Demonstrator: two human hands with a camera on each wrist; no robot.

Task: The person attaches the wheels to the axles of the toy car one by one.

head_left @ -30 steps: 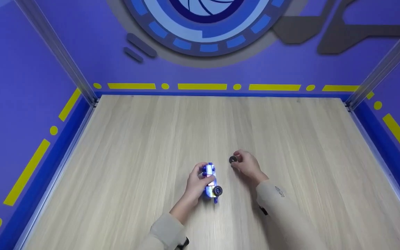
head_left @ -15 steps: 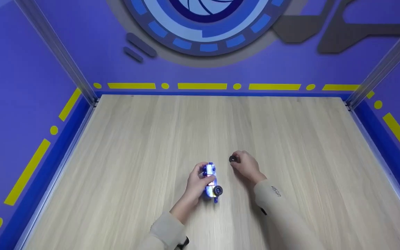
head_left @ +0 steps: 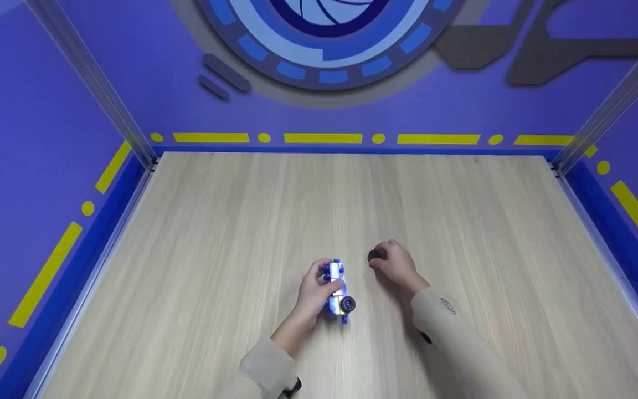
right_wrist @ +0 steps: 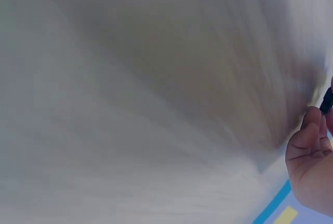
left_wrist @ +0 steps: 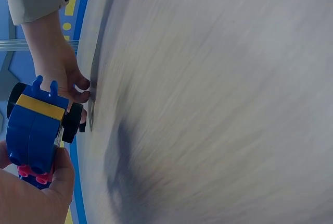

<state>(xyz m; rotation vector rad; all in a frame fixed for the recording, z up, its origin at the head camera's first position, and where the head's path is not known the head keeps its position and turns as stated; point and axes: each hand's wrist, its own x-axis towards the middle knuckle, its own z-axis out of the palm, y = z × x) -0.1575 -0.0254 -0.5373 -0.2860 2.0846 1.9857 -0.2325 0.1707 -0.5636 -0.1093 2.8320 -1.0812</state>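
Observation:
My left hand (head_left: 314, 293) grips a toy car (head_left: 334, 291) built of blue, yellow and pink blocks, its thumb across the side. At the near end a black wheel (head_left: 348, 303) is mounted; the left wrist view shows a second mounted wheel (left_wrist: 15, 99) on the opposite side, beside the yellow block (left_wrist: 40, 107). Small blue knobs show at the car's far end. To the right, my right hand (head_left: 397, 267) pinches a loose black wheel (head_left: 374, 255) between thumb and fingers, apart from the car. Only an edge of this wheel (right_wrist: 327, 100) enters the right wrist view.
Both hands work over a pale wood-grain tabletop (head_left: 241, 221). Blue-purple panels with yellow dashes (head_left: 323, 138) wall it in at the back and both sides. Metal posts (head_left: 94, 83) stand at the rear corners.
The wheel in my right hand has turned between the fingers, its face now less visible, and that hand has shifted very slightly right. My left hand and the toy car stay put.

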